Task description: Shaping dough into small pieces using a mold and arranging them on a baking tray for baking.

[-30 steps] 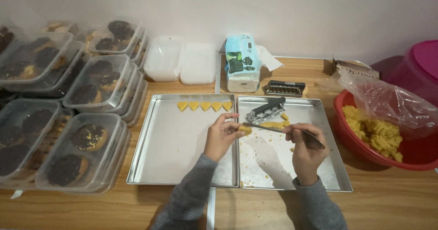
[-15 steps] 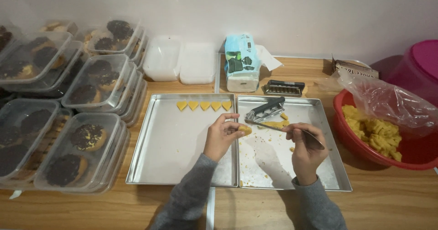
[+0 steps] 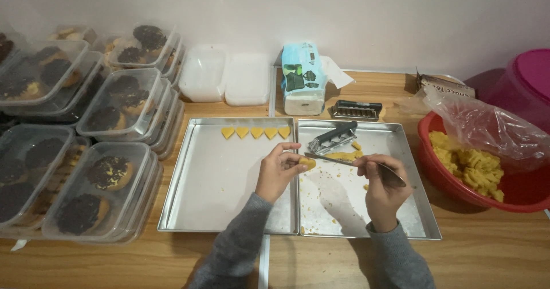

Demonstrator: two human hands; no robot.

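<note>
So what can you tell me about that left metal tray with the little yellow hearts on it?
The left tray is a shallow rectangular pan of dull silvery metal with a raised rim. It lies flat on the wooden table, edge to edge with a second tray on its right. Five small yellow heart-shaped pieces sit in a row along its far edge. The left hand hovers over its right side.

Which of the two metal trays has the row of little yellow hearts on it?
The left tray: five hearts line its far edge. The right tray holds only crumbs and a metal tool.
</note>
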